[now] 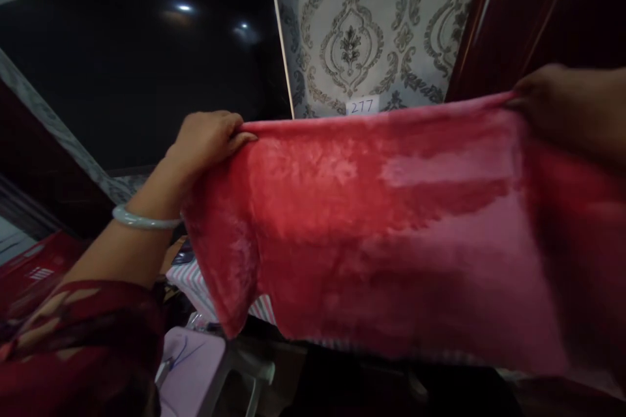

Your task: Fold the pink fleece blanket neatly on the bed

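A plush red and pink cloth hangs stretched out across the middle of the head view, its upper edge nearly straight between my two hands. My left hand is closed on the upper edge at the left, the thumb over the fabric. At the right, my right hand pinches the same edge higher up and looks somewhat blurred. Fabric falls down from both grips, with a loose flap below my left hand. Whether the cloth is a towel or a small blanket, I cannot tell.
A large dark screen fills the upper left. A paper marked 277 is on the patterned wall. Below, striped fabric shows behind the cloth, and a pale pink stool-like surface stands nearby. A red box is at left.
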The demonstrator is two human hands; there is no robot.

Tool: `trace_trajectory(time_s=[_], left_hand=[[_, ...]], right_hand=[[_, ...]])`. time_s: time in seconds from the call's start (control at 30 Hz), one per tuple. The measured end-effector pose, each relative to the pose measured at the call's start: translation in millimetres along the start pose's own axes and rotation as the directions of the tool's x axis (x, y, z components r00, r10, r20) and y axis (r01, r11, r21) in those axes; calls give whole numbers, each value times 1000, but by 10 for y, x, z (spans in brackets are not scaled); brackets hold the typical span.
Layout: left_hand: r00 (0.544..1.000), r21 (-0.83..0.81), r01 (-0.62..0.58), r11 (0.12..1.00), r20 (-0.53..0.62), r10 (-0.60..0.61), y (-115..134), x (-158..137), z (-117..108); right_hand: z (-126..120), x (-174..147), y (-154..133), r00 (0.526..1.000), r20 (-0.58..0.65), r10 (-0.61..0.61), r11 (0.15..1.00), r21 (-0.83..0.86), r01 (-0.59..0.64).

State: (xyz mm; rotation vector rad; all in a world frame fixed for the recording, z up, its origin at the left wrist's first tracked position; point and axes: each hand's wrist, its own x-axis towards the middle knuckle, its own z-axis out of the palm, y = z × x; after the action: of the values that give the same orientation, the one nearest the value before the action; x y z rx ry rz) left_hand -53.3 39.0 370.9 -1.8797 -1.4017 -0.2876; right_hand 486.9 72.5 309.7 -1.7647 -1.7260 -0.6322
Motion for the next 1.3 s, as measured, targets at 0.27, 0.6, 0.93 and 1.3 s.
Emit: trace_trajectory(time_s=[0.27,0.6,0.93,1.3], left_hand=[[955,-171,-55,984,279,101,183,134,1423],[895,-234,56,971,442,55,514,377,2700],[792,-264,402,877,580,-188,708,159,3602],[472,-258,824,505,805,-358,204,-683,3467]], right_hand=[[1351,-235,-507,922,311,-231,970,2,242],[2290,-73,-575,855,467,-226,974,106,199],[3229,-322,-396,810,566,-157,986,135,96],[3503,-246,-249,751,655,-83,978,199,-65]])
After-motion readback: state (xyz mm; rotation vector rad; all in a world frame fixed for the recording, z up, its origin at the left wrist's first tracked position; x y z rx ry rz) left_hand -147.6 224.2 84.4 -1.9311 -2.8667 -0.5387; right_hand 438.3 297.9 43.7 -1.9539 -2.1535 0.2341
